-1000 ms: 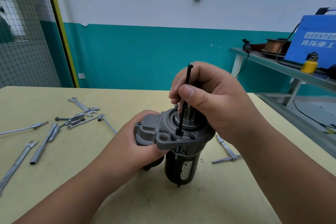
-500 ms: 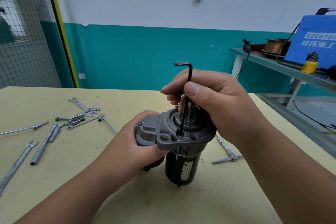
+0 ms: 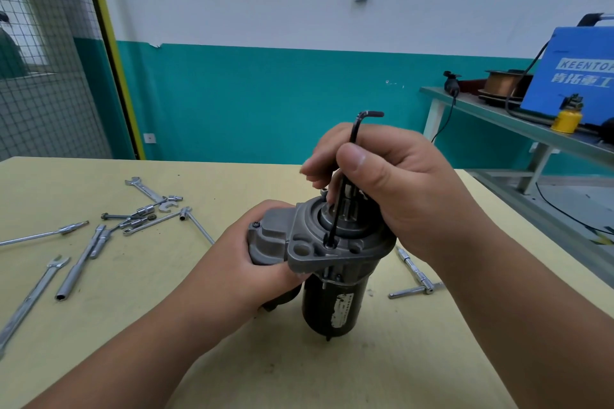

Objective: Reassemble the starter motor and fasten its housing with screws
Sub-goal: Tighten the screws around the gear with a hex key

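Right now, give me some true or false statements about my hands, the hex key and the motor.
1. The right hand pinches the hex key. True.
2. The hex key's tip sits in a hole in the flange of the motor. True.
3. The left hand hangs free of the motor. False: it grips the motor's side.
4. The motor lies on its side. False: it stands upright on the table.
5. Tools lie left of the motor. True.

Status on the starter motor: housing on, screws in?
Done: grey cast-metal housing sits on the black cylindrical motor body. In hand: right hand pinches a black L-shaped hex key, tip in a housing screw recess; left hand grips the housing. Left: finishing this screw; others' state unclear.
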The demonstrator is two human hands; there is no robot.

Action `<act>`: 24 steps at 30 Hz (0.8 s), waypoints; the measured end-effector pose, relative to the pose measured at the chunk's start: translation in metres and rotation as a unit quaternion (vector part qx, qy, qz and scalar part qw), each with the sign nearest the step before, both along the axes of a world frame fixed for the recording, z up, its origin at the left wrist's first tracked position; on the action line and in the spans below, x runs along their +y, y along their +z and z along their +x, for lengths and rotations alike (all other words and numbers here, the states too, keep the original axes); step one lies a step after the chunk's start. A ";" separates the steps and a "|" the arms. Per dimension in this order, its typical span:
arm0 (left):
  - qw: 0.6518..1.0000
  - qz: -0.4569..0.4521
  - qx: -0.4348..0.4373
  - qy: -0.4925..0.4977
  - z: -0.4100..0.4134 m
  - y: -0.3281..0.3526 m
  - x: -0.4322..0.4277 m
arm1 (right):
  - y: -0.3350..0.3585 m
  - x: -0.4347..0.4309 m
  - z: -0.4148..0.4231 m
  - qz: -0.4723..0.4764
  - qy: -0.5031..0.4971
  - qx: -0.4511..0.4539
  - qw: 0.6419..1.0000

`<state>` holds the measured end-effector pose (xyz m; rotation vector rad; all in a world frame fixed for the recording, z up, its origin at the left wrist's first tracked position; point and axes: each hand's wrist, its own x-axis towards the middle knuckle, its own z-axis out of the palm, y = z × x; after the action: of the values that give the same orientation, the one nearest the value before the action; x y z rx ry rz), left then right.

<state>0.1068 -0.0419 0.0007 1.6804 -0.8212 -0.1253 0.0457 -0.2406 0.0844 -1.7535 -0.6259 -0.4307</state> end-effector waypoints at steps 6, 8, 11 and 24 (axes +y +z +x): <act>1.000 0.008 0.001 0.000 0.000 0.000 0.001 | -0.001 -0.005 0.000 -0.005 0.017 0.016 1.000; 1.000 0.008 0.006 0.001 -0.001 0.000 0.001 | -0.001 -0.004 0.000 -0.005 0.019 0.017 1.000; 1.000 0.009 0.006 0.002 -0.001 0.000 0.001 | -0.003 -0.003 0.001 -0.014 0.009 0.002 1.000; 1.000 0.012 0.000 0.004 -0.001 0.000 0.001 | -0.003 -0.001 0.001 -0.017 0.009 -0.005 1.000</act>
<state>0.1057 -0.0412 0.0005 1.7054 -0.8168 -0.1299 0.0464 -0.2419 0.0818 -1.7771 -0.6594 -0.4176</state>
